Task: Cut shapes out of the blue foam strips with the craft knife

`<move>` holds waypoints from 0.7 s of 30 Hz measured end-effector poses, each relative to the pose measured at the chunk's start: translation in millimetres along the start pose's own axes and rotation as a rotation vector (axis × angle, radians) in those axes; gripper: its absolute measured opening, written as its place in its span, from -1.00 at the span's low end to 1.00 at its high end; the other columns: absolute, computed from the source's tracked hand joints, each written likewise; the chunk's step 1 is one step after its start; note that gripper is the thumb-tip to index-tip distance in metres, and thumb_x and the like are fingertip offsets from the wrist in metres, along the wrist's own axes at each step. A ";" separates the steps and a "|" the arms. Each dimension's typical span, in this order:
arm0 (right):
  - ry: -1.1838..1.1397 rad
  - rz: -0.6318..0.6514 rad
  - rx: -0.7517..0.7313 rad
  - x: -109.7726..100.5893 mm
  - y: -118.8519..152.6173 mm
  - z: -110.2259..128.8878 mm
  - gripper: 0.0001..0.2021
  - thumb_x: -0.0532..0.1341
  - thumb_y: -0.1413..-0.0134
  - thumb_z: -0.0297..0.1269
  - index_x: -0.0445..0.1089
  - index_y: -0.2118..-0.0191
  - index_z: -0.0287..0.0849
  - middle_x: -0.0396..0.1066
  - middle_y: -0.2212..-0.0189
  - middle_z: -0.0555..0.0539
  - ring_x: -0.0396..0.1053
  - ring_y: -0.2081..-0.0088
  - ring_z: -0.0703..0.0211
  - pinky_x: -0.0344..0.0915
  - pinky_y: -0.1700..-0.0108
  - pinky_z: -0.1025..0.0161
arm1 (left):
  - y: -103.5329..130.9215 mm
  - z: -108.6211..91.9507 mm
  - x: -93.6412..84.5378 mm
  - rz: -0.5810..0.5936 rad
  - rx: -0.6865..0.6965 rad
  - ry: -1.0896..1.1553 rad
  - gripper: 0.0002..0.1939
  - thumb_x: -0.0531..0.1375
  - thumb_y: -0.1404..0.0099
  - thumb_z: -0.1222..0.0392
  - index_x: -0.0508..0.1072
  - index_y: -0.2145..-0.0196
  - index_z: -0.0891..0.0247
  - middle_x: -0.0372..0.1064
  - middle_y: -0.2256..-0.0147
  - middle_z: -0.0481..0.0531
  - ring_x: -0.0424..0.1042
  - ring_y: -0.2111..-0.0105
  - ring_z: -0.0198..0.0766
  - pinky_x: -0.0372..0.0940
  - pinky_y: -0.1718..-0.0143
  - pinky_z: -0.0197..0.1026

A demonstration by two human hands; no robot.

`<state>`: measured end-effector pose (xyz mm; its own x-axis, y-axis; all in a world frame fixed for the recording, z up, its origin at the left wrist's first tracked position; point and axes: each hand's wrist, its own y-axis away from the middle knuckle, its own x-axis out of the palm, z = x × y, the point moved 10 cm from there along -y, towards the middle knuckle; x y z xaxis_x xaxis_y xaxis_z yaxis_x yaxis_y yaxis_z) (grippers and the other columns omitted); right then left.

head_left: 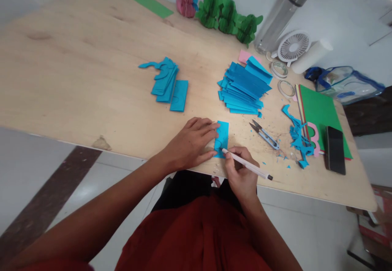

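Close to the table's front edge lies a small blue paper rectangle [223, 134] with a curved line drawn on it. My left hand [196, 142] rests flat, fingers stretched out, its fingertips on the paper's left side. In my right hand [241, 173] is a white pen [248, 165] with a dark end cap, its tip touching the paper near the drawn curve. Left of there sit several blue paper pieces with drawn curves [178, 96], partly overlapping. A thick fanned stack of blue paper strips [245, 87] lies beyond my right hand.
Thread snips [265, 134] lie right of the paper, near blue scraps [297, 136]. A phone [335, 150] rests on green sheets [321, 112]. Tape rolls [279, 69], a small fan [294, 46], a bottle [281, 18] and green paper figures [226, 16] stand along the wall.
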<state>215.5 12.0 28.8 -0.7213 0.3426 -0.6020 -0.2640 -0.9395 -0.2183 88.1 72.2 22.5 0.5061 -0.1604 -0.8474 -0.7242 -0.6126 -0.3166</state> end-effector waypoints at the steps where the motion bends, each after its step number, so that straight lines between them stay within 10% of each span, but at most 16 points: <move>1: -0.003 0.003 -0.002 0.4 0.1 0.4 -0.93 0.18 -0.12 -0.27 0.39 0.32 -0.11 0.49 0.43 -0.04 0.44 0.39 0.10 0.34 0.32 0.16 | 0.0 0.1 -0.1 -0.001 -0.001 -0.001 -0.68 0.20 -0.28 0.08 0.40 0.05 0.24 0.30 -0.20 0.19 0.23 -0.17 0.07 0.12 -0.19 0.16; 21: 0.014 0.063 -0.066 7.8 -1.7 15.4 -0.90 0.18 -0.15 -0.27 0.43 0.33 -0.09 0.51 0.42 -0.02 0.45 0.36 0.10 0.33 0.17 0.09 | -0.2 0.7 1.4 0.005 0.001 -0.003 -0.70 0.16 -0.31 0.08 0.40 0.05 0.24 0.31 -0.19 0.18 0.22 -0.18 0.07 0.11 -0.20 0.16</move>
<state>200.5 16.3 36.4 -0.7257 0.2828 -0.6271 -0.1751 -0.9575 -0.2292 88.6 72.5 21.0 0.5010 -0.1612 -0.8503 -0.7273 -0.6109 -0.3127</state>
